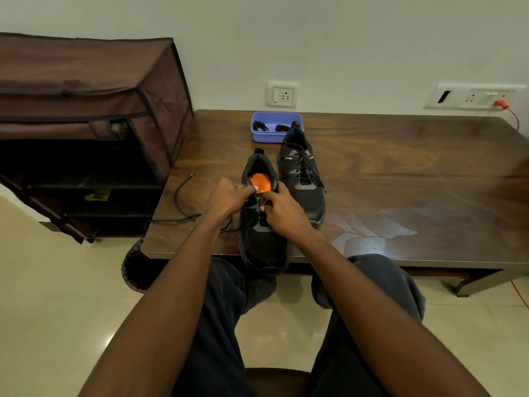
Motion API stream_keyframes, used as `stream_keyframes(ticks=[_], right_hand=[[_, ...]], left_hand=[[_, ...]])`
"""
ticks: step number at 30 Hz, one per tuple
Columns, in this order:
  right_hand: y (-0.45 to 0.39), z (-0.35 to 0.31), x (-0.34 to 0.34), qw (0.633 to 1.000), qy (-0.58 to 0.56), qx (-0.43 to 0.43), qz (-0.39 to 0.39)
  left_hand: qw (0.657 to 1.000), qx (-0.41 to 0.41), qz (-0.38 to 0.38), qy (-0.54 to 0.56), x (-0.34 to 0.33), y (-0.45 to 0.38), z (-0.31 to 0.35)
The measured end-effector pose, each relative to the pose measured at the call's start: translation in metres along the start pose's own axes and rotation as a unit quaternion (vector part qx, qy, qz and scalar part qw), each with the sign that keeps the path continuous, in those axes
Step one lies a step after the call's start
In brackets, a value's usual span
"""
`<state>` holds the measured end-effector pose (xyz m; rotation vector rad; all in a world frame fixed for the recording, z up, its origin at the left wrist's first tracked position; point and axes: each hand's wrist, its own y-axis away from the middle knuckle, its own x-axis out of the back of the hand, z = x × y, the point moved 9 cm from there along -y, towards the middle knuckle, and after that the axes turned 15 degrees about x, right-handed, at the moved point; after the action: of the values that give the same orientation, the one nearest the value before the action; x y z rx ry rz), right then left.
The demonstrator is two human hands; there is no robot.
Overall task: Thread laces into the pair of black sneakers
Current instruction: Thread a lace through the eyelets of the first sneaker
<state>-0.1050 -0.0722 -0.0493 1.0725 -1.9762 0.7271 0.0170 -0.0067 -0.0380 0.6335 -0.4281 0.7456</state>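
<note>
Head view, and both hands are on the near black mesh sneaker with the orange insole (pixel 262 213), toe hanging over the dark wooden table (pixel 400 179) edge. Left hand (pixel 229 199) and right hand (pixel 282 214) have fingers curled, pinching at the upper eyelets; exactly what they hold I cannot tell, probably the black lace (pixel 179 207), whose slack trails left of the left fingers. Beyond the right fingers, the second black sneaker (pixel 303 179) looks fully laced. Roughly half done, I'd say. Farther back sits a lavender plastic tray (pixel 274 127).

Brown fabric rack (pixel 86 110) (beside table (pixel 400 167))
</note>
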Motion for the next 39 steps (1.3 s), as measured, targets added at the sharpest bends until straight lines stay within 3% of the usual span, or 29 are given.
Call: stream_keyframes(ticks=[5, 7, 9, 11, 13, 14, 16, 18, 20, 22, 25, 28, 31, 33, 36, 39], right_hand=[[0.004, -0.013, 0.009, 0.998, 0.063, 0.018, 0.021], [0.011, -0.014, 0.018, 0.997, 0.033, -0.003, 0.069], [0.020, 0.003, 0.026, 0.980, -0.070, -0.095, 0.161], [0.032, 0.026, 0.024, 0.930, -0.184, -0.217, 0.231], [0.038, 0.040, 0.017, 0.888, -0.251, -0.286, 0.257], [0.038, 0.040, 0.018, 0.887, -0.252, -0.289, 0.258], [0.031, 0.028, 0.030, 0.926, -0.176, -0.222, 0.251], [0.017, 0.000, 0.041, 0.971, -0.045, -0.062, 0.226], [0.006, -0.018, 0.027, 0.987, 0.038, 0.050, 0.149], [0.003, -0.015, 0.008, 0.994, 0.061, 0.054, 0.069], [0.002, -0.011, 0.006, 0.995, 0.073, 0.031, 0.061], [0.008, 0.000, 0.024, 0.988, -0.030, -0.055, 0.141], [0.029, 0.038, 0.030, 0.910, -0.199, -0.239, 0.274], [0.040, 0.049, 0.037, 0.876, -0.206, -0.287, 0.328], [0.037, 0.040, 0.050, 0.916, -0.098, -0.233, 0.313], [0.013, 0.001, 0.047, 0.972, 0.033, -0.029, 0.230]], left_hand=[[1.000, -0.001, 0.002, -0.005, 0.000, 0.000, 0.001], [1.000, -0.006, 0.009, -0.005, 0.001, 0.000, 0.001], [1.000, -0.006, 0.015, 0.002, 0.002, -0.002, 0.000], [1.000, -0.006, 0.014, 0.013, 0.003, -0.004, -0.001], [1.000, -0.006, 0.012, 0.014, 0.000, -0.005, -0.001], [1.000, -0.005, 0.017, 0.010, -0.001, -0.004, -0.001], [0.999, -0.002, 0.030, 0.011, 0.000, -0.003, 0.000], [0.999, -0.005, 0.027, 0.021, 0.000, -0.003, 0.000], [0.999, -0.005, 0.016, 0.032, -0.002, -0.003, 0.000], [0.999, -0.003, 0.016, 0.038, -0.001, -0.004, -0.001], [0.999, -0.009, 0.035, 0.013, 0.002, -0.005, 0.000], [0.999, -0.005, 0.036, -0.001, 0.003, -0.007, -0.001], [0.999, -0.002, 0.036, -0.010, 0.004, -0.009, -0.002], [0.999, 0.002, 0.041, -0.012, 0.005, -0.010, -0.002], [0.999, 0.011, 0.040, -0.009, 0.004, -0.010, -0.003], [0.999, 0.011, 0.037, -0.016, 0.003, -0.009, -0.002]])
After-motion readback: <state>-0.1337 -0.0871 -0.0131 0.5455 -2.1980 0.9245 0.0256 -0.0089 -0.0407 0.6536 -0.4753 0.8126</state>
